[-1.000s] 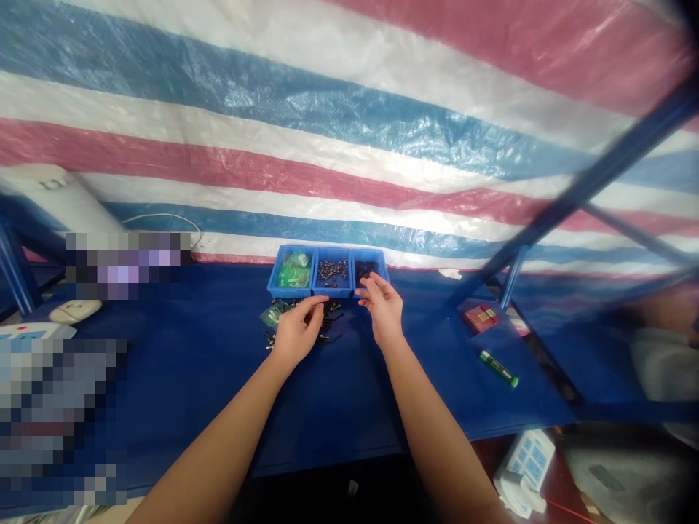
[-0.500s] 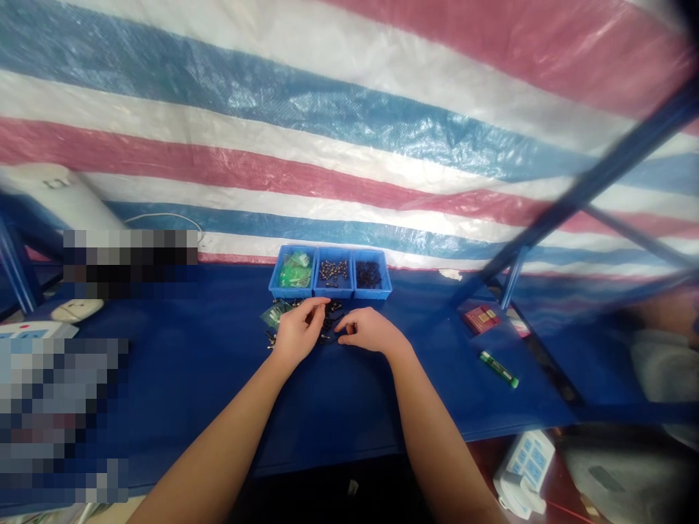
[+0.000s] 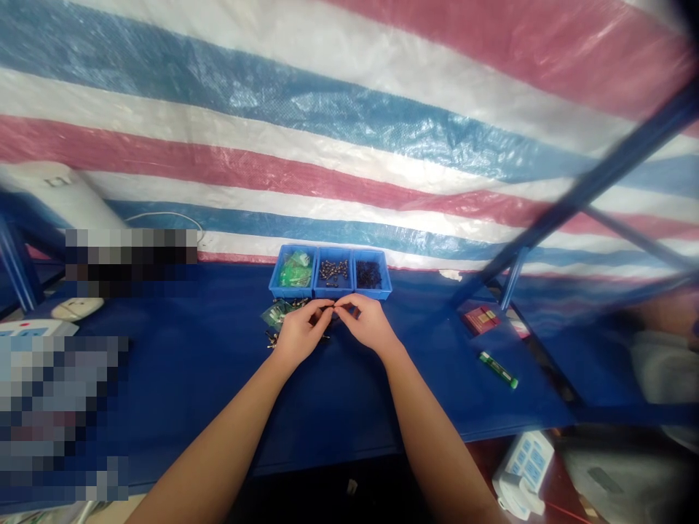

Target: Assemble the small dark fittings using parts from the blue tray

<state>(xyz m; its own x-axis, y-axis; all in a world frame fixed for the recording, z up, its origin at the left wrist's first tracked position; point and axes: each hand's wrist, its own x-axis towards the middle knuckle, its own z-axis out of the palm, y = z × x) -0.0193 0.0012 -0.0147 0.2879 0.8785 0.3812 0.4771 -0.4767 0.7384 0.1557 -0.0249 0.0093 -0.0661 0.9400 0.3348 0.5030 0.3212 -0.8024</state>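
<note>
My left hand (image 3: 298,332) and my right hand (image 3: 365,322) meet fingertip to fingertip over a blue table (image 3: 191,364), both pinched on a small dark part too tiny to name. Under and beside them lies a scatter of small dark parts (image 3: 271,338) and a green bag (image 3: 276,313). Just behind stand three joined blue bins: the left bin (image 3: 295,271) holds green bags, the middle bin (image 3: 333,271) brownish metal pieces, the right bin (image 3: 370,274) small black pieces.
A green marker (image 3: 498,369) and a red booklet (image 3: 480,317) lie right of my hands. Blue frame bars (image 3: 573,196) cross at the right. A striped tarp (image 3: 349,109) hangs behind. A white mouse (image 3: 76,308) and a white cylinder (image 3: 60,196) sit at the left.
My right hand drew back from the right bin, dropped to the table, then rose to meet my left hand. The left hand stayed nearly still.
</note>
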